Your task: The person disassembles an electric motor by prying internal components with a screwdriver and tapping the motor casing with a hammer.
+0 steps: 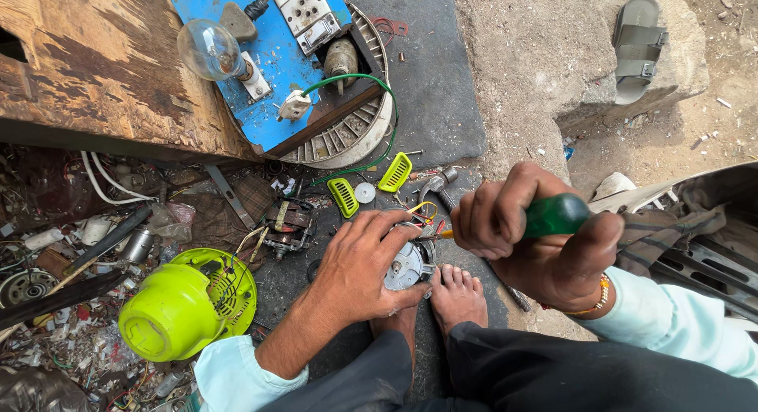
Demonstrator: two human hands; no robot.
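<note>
Low centre of the frame: left hand (365, 258) spread over a small grey electric motor (407, 266), fingers (395, 222) wide and pressing on its casing, motor resting on the dark floor against bare toes (456, 290). Right hand (537, 242) just right of it, fingers wrapped tight round the green handle of a screwdriver (553, 216), shaft pointing left toward the motor's coloured wires. Lower left: lime-green fan housing (185, 305) amid scattered scrap. Upper left: blue test board (276, 65) with a clear light bulb (209, 50), lying over a round grille. Two lime-green vent pieces (395, 172) near centre.
</note>
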